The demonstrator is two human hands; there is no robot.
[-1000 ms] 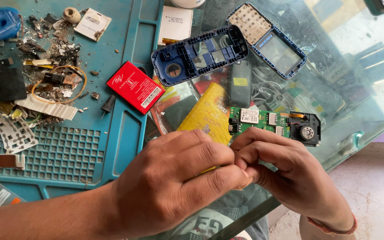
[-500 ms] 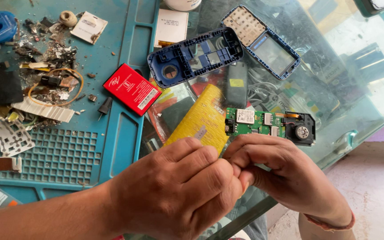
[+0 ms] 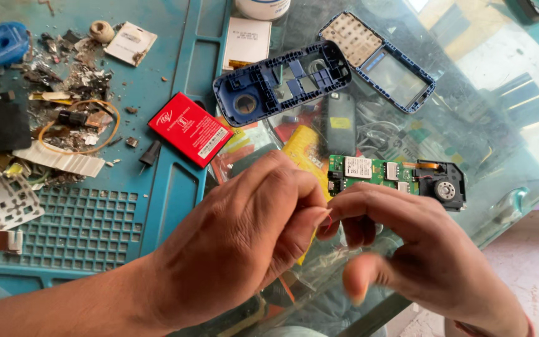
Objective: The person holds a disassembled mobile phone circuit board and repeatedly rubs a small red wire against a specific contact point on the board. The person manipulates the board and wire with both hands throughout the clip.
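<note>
My left hand (image 3: 238, 243) and my right hand (image 3: 419, 256) meet fingertip to fingertip low in the view, above the near edge of a glass table (image 3: 506, 125). Between the pinched fingertips shows a thin red wire (image 3: 330, 216); what else they hold is hidden. Just behind the hands lies a green phone circuit board (image 3: 375, 173) with a black camera block at its right end. A dark blue phone frame (image 3: 282, 84) lies further back. Right of that frame is a blue front cover with keypad (image 3: 375, 59). A red battery (image 3: 189, 129) rests on the teal mat.
A teal repair mat (image 3: 82, 231) covers the left of the table, with a heap of scraps, wires and metal bits (image 3: 63, 118) at its back left. A blue tape roll (image 3: 1, 43), a white battery (image 3: 247, 43) and a yellow packet (image 3: 304, 150) lie around.
Both hands stay pinched together at the near edge. My right hand's lower fingers have spread and blur with motion. The view has shifted slightly, so the table's things sit a little lower left.
</note>
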